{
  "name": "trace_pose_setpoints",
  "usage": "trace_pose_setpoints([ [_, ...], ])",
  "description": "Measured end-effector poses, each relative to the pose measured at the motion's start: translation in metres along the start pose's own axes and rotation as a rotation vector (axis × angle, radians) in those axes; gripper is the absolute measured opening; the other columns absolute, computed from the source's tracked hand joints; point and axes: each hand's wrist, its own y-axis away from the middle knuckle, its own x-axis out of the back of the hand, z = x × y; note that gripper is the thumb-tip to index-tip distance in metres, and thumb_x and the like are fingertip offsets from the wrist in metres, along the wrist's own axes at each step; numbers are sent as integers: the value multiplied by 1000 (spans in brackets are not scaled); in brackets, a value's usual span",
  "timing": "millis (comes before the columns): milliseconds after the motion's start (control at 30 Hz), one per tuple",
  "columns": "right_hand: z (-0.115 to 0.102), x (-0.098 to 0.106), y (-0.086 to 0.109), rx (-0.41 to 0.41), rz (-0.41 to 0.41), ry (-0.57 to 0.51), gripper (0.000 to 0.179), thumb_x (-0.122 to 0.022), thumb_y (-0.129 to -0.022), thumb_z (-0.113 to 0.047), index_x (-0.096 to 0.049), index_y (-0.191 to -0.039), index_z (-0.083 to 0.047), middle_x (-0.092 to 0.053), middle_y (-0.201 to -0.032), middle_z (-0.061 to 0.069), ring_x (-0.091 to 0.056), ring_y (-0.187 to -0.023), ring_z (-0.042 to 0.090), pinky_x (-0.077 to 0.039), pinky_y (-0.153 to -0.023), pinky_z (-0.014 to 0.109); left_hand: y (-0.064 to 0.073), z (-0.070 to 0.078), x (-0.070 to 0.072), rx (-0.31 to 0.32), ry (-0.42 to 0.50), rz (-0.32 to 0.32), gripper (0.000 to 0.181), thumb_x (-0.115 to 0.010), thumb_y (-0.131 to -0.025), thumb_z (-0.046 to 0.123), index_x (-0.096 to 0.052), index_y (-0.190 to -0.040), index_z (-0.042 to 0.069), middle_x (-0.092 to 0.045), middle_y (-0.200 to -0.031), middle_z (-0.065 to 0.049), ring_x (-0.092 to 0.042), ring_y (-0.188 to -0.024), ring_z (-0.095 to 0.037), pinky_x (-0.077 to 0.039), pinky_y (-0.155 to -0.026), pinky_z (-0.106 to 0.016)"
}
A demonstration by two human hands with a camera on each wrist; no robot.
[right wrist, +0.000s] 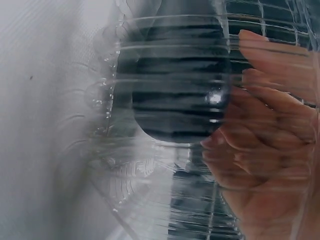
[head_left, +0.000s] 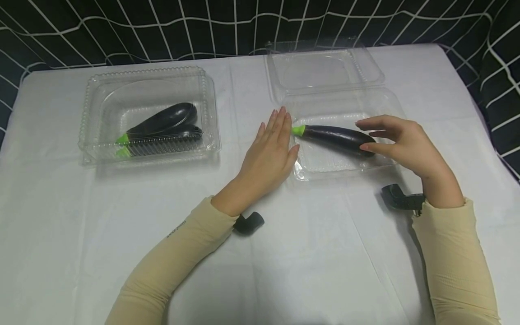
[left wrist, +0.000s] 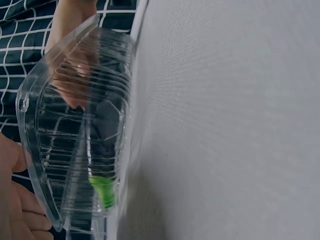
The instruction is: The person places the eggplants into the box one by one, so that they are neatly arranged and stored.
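A toy eggplant (head_left: 337, 139), dark with a green stem end, lies in the right clear plastic container (head_left: 325, 169), whose lid is folded back. My right hand (head_left: 400, 142) is at the eggplant's blunt end, thumb and fingers spread apart over it. In the right wrist view, the fingers (right wrist: 265, 120) appear through the plastic, close beside the eggplant (right wrist: 180, 85); firm contact cannot be told. My left hand (head_left: 268, 151) rests along the container's left side with straight fingers. Through the wall in the left wrist view shows the green stem end (left wrist: 103, 191).
To the left, a closed clear container (head_left: 148, 76) holds dark eggplants (head_left: 162, 121) with green ends. The open lid (head_left: 325, 67) reaches the table's back edge. A white cloth (head_left: 300, 271) covers the table, and dark, white-gridded fabric (head_left: 227, 27) hangs behind.
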Motion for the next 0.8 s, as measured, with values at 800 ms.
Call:
trace_pose_setpoints([
  [800, -14, -12, 0, 33, -52, -62, 41, -72, -82, -5, -62, -122, -5, -61, -122, 7, -56, -107, 4, -41, -91, 14, 16, -12, 8, 6, 37, 0, 61, -35, -101, 30, -17, -147, -6, -7, -156, -16, 2, -143, -22, 1, -115, -34],
])
